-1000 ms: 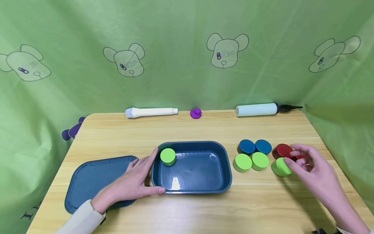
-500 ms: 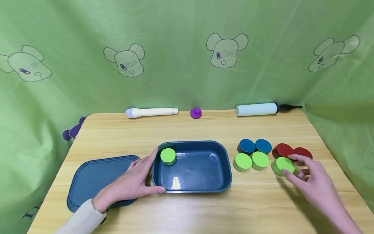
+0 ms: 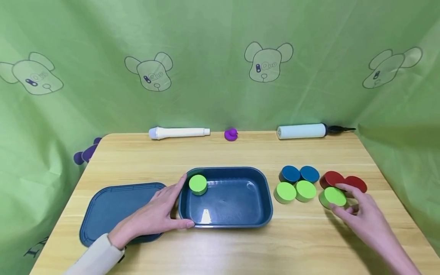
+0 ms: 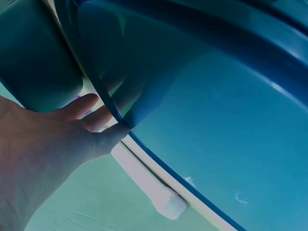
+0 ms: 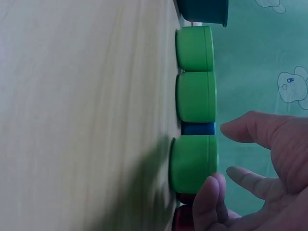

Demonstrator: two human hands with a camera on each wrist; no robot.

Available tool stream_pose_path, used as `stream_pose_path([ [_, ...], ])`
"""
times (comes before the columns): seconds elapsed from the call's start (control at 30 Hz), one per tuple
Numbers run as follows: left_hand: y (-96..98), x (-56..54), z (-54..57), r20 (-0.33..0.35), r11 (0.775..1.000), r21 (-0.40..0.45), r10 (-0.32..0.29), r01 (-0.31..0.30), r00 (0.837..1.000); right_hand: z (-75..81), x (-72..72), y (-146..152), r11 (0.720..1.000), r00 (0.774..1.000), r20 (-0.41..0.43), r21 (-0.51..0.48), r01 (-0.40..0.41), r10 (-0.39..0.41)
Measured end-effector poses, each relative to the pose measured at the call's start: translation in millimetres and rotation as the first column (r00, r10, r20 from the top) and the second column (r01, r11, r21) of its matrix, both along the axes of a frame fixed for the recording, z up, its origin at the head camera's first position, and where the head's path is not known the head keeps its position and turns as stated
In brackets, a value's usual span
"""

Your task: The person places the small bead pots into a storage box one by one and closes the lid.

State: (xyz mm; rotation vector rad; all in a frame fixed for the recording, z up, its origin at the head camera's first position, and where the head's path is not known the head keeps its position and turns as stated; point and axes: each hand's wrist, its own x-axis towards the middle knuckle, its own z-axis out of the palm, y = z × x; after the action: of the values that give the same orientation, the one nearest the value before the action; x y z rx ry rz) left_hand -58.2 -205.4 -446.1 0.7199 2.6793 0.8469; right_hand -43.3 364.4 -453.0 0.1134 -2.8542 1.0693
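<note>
My left hand [image 3: 156,212] rests at the left end of a dark blue rectangular box [image 3: 227,206], fingers straight along its rim and thumb at its near corner. One green cylinder [image 3: 198,184] stands inside, at the far left corner. On the right, my right hand [image 3: 362,215] is held around another green cylinder [image 3: 332,197], thumb and fingers spread. In the right wrist view the thumb is clear of this cylinder [image 5: 193,163]; a fingertip is close to its lower edge, contact hard to tell. Two red cylinders [image 3: 332,178] stand just behind it.
Two blue cylinders [image 3: 290,174] and two more green cylinders [image 3: 285,192] stand right of the box. Its blue lid [image 3: 117,210] lies under my left forearm. Along the back edge are a white toy microphone [image 3: 180,132], a purple duck [image 3: 231,134] and a pale pump [image 3: 302,131].
My right hand drew back slightly from the green and red cylinders, then came in around the near green one. My left hand kept its place on the box.
</note>
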Motion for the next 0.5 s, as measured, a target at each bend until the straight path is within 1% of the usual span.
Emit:
stream_pose_path([
  [0.1,-0.9,0.9,-0.8,0.011,1.0,-0.002,0.008,-0.008,1.0,-2.5,-2.1,-0.1,1.0,1.0,0.018,0.011,-0.004,0.004],
  [0.23,-1.2,2.8,-1.0,0.016,0.999,-0.008,0.043,-0.042,0.999,-5.9,-4.3,-0.4,1.0,1.0,0.03,0.022,-0.005,0.004],
  [0.37,0.3,6.9,0.6,0.006,0.996,-0.023,0.081,-0.081,0.997,-9.4,-4.9,0.0,1.0,1.0,0.025,0.026,-0.008,0.007],
  [0.5,2.1,11.4,1.2,-0.014,0.994,-0.048,0.1,-0.1,0.995,-10.3,-5.9,0.5,1.0,1.0,0.023,0.019,-0.007,0.007],
])
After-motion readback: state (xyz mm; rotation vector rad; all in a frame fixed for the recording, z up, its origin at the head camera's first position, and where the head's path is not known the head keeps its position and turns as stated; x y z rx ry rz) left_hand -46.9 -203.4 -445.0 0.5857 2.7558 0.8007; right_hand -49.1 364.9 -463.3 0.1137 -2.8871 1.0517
